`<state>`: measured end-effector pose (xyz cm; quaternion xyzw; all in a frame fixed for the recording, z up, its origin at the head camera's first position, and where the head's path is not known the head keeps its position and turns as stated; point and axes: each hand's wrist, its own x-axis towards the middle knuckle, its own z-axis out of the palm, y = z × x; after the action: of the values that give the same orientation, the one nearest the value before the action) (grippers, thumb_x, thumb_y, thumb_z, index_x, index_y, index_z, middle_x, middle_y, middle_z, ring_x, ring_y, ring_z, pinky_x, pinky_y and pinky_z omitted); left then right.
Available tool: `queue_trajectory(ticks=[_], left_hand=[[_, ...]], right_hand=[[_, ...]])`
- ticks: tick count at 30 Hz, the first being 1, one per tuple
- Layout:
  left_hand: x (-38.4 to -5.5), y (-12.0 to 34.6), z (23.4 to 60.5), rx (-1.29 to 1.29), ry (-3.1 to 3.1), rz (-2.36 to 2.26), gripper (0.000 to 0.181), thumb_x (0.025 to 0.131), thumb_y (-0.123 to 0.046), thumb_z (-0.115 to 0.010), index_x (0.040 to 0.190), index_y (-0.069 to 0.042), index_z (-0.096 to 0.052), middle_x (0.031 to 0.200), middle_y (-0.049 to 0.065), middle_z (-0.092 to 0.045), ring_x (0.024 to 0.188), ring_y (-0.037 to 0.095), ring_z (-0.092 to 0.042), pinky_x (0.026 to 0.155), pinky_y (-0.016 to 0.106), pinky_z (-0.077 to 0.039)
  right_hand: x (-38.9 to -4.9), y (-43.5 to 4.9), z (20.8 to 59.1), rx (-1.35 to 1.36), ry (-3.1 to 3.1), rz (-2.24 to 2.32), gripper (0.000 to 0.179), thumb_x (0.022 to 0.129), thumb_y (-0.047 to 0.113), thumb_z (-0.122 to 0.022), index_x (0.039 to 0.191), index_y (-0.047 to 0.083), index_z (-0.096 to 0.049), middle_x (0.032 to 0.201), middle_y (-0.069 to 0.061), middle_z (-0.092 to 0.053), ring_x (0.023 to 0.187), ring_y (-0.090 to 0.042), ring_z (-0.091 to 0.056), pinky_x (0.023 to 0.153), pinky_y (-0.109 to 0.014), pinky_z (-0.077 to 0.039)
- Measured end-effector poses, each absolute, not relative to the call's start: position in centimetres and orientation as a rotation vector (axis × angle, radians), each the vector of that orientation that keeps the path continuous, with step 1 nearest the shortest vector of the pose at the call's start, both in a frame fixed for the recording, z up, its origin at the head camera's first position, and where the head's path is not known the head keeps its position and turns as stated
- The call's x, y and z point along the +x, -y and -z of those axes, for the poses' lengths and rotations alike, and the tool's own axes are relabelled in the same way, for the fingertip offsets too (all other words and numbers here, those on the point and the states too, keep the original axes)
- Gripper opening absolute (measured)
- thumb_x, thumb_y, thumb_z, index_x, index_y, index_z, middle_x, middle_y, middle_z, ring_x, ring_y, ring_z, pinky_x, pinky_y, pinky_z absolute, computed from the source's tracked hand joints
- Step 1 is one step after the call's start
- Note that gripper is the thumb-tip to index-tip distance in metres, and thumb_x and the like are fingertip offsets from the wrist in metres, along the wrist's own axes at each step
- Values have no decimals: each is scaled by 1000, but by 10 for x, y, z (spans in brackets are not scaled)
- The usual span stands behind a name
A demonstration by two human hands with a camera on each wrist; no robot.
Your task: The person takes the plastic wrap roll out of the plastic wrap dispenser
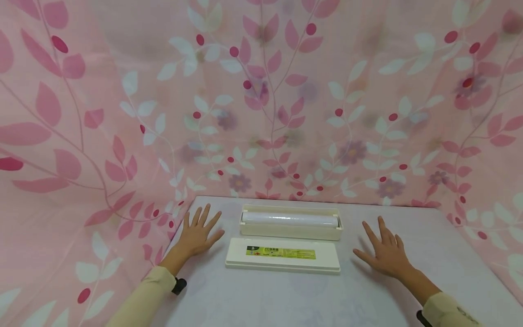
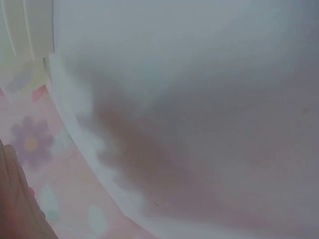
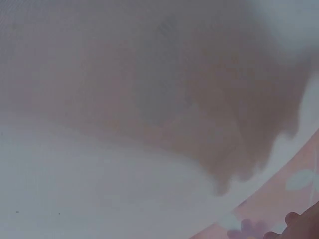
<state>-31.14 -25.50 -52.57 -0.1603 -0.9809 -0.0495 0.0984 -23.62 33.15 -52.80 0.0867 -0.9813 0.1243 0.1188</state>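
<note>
A long cream box [image 1: 291, 231] holds a shiny white roll of wrap [image 1: 290, 219] lying lengthwise inside it. In front of the box lies its flat lid [image 1: 282, 266], bearing a yellow-green label [image 1: 281, 252]. My left hand [image 1: 196, 237] is spread over the table to the left of box and lid, fingers apart and holding nothing. To the right of them my right hand [image 1: 386, 254] holds nothing, its thumb and first fingers extended and the others slightly bent. In both wrist views, mainly shadows of the hands fall on the white surface.
The white-covered table [image 1: 265, 299] carries the box and lid near its far edge. A pink floral curtain [image 1: 265, 113] stands right behind the table and along both sides. Black wrist bands [image 1: 179, 285] show at the sleeves.
</note>
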Motion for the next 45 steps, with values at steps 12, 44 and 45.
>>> queue_trajectory(ticks=[12, 44, 45], left_hand=[[-319, 249, 523, -447, 2902, 77, 73, 95, -67, -40, 157, -30, -27, 167, 12, -9, 152, 40, -5, 115, 70, 4], [-335, 239, 519, -428, 2974, 111, 75, 96, -69, -35, 159, -29, -20, 167, 10, -5, 152, 40, -7, 114, 70, 5], [-335, 238, 518, -426, 2962, 105, 75, 96, -69, -35, 158, -29, -21, 167, 10, -6, 152, 40, -7, 114, 70, 4]], right_hand=[[-248, -343, 525, 247, 2859, -172, 96, 85, 69, -59, 158, 21, -19, 164, -24, -2, 133, -53, -29, 103, -78, -15], [-258, -345, 515, 210, 2909, -114, 98, 84, 73, -55, 157, 17, -21, 162, -27, -10, 131, -54, -32, 105, -77, -14], [-258, -345, 514, 207, 2916, -117, 98, 84, 74, -54, 157, 16, -21, 162, -27, -10, 132, -54, -31, 105, -77, -14]])
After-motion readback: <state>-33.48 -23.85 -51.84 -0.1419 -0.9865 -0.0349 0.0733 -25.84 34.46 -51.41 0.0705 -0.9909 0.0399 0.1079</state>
